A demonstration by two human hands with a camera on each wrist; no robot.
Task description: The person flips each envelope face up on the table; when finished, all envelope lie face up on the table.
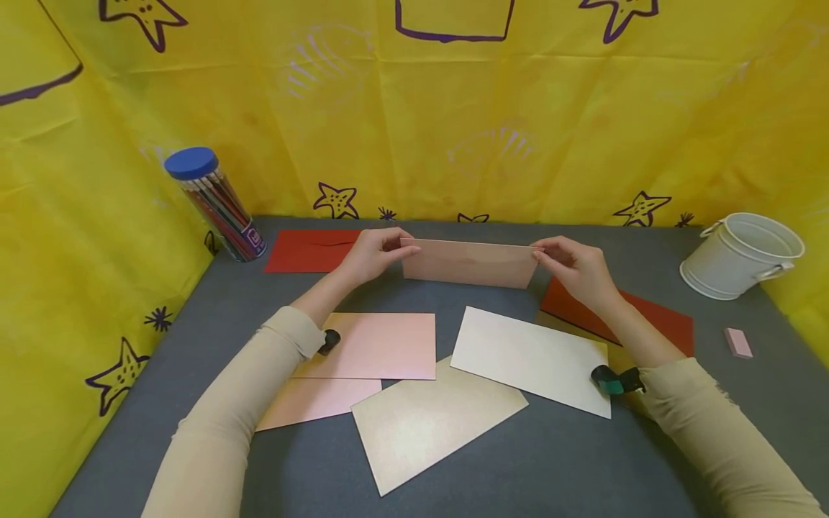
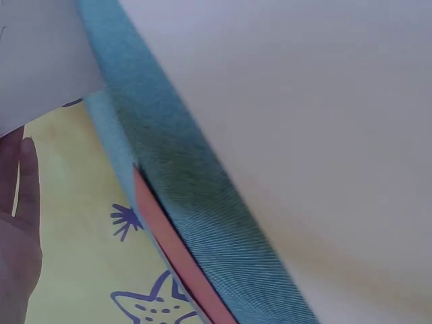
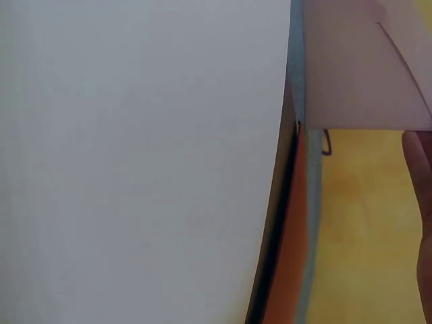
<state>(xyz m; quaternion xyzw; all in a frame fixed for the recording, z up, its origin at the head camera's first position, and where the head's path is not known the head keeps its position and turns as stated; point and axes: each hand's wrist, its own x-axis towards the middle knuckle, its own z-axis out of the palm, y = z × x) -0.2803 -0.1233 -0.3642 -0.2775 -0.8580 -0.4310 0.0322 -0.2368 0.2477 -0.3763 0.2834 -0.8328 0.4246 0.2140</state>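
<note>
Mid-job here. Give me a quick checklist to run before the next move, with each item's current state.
1. Left hand pinches its end of the held pink card: ok.
2. Right hand pinches the opposite end: ok.
3. Held pink card's lower edge off the table: cannot tell.
4. White card clear of the cream card: not ok, they overlap.
5. Blue lid on the pencil jar: ok, it is on.

Looks like a curtained-off writing corner, with yellow starfish cloth (image 1: pixel 414 93) around a grey table (image 1: pixel 311 467) bearing pencils (image 1: pixel 219 205) and envelopes (image 1: pixel 388 345).
</note>
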